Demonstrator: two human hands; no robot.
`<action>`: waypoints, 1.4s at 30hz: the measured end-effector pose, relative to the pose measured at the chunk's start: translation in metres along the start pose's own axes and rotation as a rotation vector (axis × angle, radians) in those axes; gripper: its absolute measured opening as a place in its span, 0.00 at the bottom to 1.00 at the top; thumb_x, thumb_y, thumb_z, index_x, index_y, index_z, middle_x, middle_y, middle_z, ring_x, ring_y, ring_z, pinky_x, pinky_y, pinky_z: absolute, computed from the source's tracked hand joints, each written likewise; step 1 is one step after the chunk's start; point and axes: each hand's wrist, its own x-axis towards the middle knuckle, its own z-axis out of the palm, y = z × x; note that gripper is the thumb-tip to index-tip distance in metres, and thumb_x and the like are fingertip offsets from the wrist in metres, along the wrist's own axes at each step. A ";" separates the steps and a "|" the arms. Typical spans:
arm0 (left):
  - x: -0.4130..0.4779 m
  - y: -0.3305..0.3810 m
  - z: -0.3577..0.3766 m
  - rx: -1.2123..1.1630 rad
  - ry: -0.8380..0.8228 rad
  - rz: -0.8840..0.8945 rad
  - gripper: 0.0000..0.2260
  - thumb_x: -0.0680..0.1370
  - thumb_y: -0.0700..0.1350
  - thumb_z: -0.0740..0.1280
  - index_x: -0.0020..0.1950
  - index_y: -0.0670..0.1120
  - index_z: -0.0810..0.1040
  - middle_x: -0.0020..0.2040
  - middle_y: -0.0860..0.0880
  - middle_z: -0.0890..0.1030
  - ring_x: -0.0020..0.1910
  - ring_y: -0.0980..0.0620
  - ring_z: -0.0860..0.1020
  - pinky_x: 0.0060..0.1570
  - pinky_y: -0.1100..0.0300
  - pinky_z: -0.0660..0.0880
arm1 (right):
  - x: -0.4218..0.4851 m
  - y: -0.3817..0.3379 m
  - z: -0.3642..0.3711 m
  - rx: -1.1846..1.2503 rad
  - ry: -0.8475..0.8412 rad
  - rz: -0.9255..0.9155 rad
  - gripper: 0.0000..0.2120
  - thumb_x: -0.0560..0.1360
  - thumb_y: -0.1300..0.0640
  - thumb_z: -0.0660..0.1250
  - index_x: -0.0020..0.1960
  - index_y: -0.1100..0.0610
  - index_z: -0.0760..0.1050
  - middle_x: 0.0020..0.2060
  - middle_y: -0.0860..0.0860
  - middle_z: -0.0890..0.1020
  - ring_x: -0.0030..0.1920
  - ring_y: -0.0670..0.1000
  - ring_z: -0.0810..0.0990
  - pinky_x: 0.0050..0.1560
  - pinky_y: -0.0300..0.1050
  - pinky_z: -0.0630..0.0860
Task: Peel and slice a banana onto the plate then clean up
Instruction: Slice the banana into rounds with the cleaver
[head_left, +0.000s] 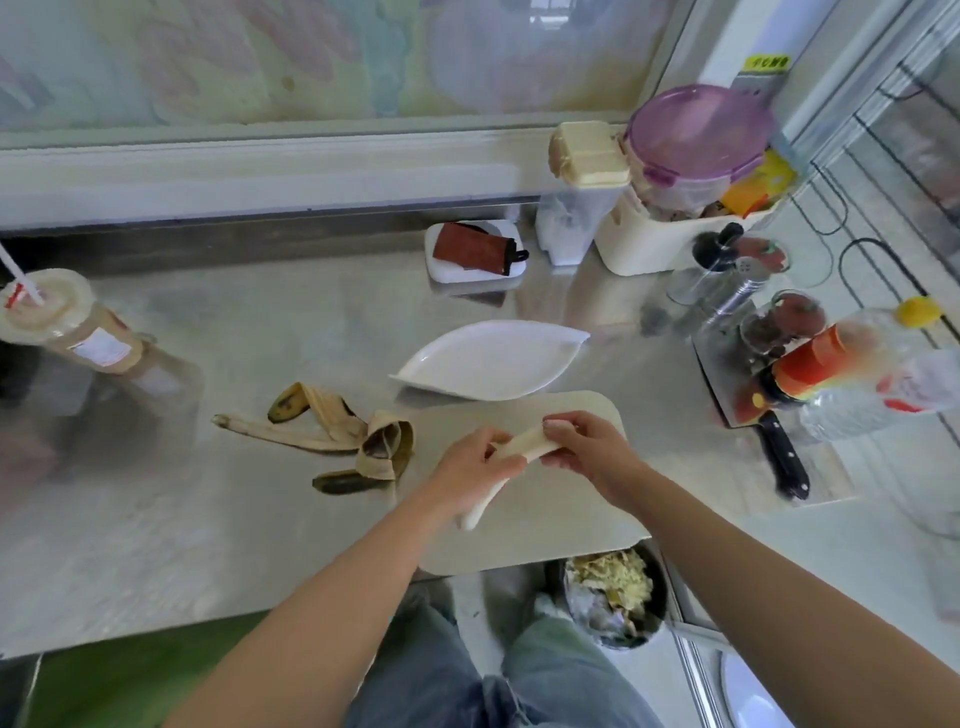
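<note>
Bright, diffuse daylight, admitted through the pastel-patterned translucent window pane (311, 62) at the far side. Pale glare and smeared reflections seen on the brushed stainless-steel bench (182, 545); only faint, soft shadows cast under the white leaf-shaped plate (493, 358). Straight edges bowed toward the frame borders. Slight softness noted on left hand (470, 475), right hand (587, 452) and the pale peeled banana (524, 447) gripped between them; clear plastic bottle (878, 395) at far right smeared.

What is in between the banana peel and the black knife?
The head view shows the cutting board there, with the left hand and right hand holding the peeled banana over it.
</note>
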 end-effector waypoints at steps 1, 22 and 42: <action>0.005 0.002 0.011 0.076 0.038 0.001 0.17 0.74 0.53 0.69 0.59 0.49 0.74 0.48 0.51 0.81 0.43 0.53 0.79 0.42 0.61 0.75 | 0.000 0.006 -0.010 0.006 0.025 0.015 0.08 0.77 0.60 0.66 0.55 0.62 0.75 0.50 0.61 0.79 0.44 0.54 0.82 0.42 0.39 0.81; 0.016 -0.004 0.037 0.127 0.314 -0.237 0.07 0.76 0.41 0.68 0.52 0.46 0.84 0.51 0.49 0.83 0.50 0.51 0.79 0.54 0.59 0.73 | 0.019 0.028 -0.059 -0.961 -0.017 -0.187 0.26 0.72 0.49 0.70 0.68 0.51 0.71 0.59 0.53 0.71 0.57 0.55 0.74 0.58 0.49 0.73; 0.007 -0.008 0.015 -0.250 0.577 -0.157 0.11 0.81 0.41 0.59 0.53 0.48 0.81 0.49 0.38 0.80 0.46 0.43 0.77 0.48 0.52 0.74 | 0.029 0.021 -0.033 -0.332 -0.207 -0.095 0.18 0.69 0.58 0.76 0.57 0.56 0.77 0.50 0.54 0.81 0.48 0.50 0.80 0.52 0.43 0.79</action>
